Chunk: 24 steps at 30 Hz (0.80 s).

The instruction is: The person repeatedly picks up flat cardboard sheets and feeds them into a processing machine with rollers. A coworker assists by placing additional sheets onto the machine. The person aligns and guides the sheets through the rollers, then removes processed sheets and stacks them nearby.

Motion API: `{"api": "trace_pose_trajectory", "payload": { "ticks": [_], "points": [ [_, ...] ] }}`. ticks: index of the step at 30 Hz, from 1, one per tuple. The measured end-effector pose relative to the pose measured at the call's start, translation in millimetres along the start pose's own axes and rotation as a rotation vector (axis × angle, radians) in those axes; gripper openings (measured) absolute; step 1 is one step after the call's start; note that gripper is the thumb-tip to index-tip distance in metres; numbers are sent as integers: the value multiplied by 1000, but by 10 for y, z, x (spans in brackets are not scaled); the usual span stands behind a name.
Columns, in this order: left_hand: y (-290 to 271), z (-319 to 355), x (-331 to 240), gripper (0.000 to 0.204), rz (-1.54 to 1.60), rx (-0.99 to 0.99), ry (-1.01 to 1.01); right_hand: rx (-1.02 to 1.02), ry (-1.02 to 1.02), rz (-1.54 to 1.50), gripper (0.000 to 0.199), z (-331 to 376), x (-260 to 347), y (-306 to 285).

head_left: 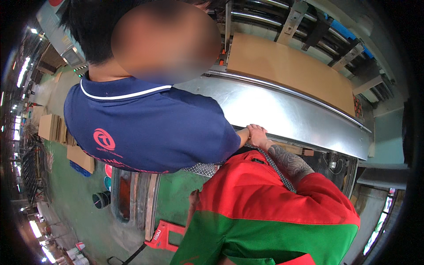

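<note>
My right hand (259, 135) reaches from a red sleeve along a tattooed forearm. It lies at the near edge of a shiny metal table (282, 110), beside a co-worker's bare forearm (243, 136); whether the two touch is unclear. Its fingers look stretched out, and I see nothing held in them. Left of my red and green shirt shows a narrow strip of skin, seemingly part of my left arm (192, 201); its fingers cannot be made out. Beyond the table's metal rail, a large brown cardboard sheet (291, 73) lies in a machine.
A co-worker in a dark blue shirt (145, 119) stands close on my left, covering part of the table. Machine rollers and bars (287, 26) run behind the cardboard. A red frame-like object (165, 236) stands on the green floor; cardboard stacks (53, 128) are farther left.
</note>
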State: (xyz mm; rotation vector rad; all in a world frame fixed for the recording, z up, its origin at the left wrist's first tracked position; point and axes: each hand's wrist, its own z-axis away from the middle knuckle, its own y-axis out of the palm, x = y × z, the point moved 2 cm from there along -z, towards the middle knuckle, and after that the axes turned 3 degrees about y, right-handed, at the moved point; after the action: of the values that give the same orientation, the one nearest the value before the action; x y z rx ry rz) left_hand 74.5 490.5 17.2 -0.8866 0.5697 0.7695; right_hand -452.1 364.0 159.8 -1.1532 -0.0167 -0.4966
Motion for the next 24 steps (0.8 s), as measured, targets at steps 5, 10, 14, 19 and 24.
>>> {"api": "trace_pose_trajectory", "payload": {
  "ticks": [5,10,14,19,24],
  "points": [
    [203,-5,-39,39,269,0,-107,8,-232,24,83,-257,285,-106],
    [193,81,62,35,295,0,-166,-28,-128,111,95,-319,678,-321],
    [158,151,303,34,476,-11,-279,-172,-51,-75,91,-218,711,-376],
    [37,193,63,35,535,-9,-393,400,-25,51,60,-170,320,7],
    [-536,483,-1839,45,912,175,31,369,-17,-203,50,8,-6,563]
  ]
}}
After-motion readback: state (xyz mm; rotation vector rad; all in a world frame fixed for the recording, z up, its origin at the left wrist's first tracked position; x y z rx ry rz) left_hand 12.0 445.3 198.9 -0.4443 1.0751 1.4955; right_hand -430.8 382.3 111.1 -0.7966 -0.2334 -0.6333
